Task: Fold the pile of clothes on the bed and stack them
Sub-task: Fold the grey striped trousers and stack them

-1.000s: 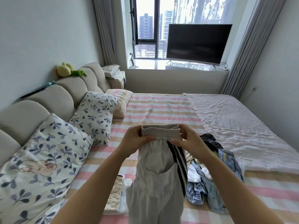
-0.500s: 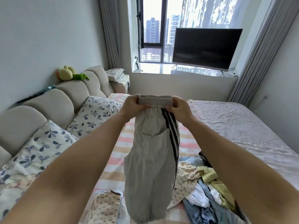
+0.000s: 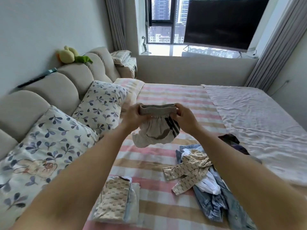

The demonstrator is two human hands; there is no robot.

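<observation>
Cut by bottom edge: near end of pile of clothes (image 3: 194,165); its right side hidden behind right forearm (image 3: 249,176). Cut by top edge: TV (image 3: 224,22). Blurred: lower part of trousers (image 3: 156,135).

1 head-worn wide-angle view, forward and down, close over the bed (image 3: 166,97)

The widest free stretch is the bare striped sheet (image 3: 172,97) in the middle of the bed, below and beyond the grey trousers (image 3: 156,133) that the left hand (image 3: 132,117) and right hand (image 3: 187,118) hold clear of it. Nearer, that strip narrows between the folded stack (image 3: 114,201) on the left and the unfolded pile (image 3: 211,193) on the right (a patterned sleeve trails from the pile into the gap). Two leaf-print pillows (image 3: 101,108) and the padded headboard (image 3: 49,92) wall off the left side. A rumpled pale blanket (image 3: 259,123) covers the right.
</observation>
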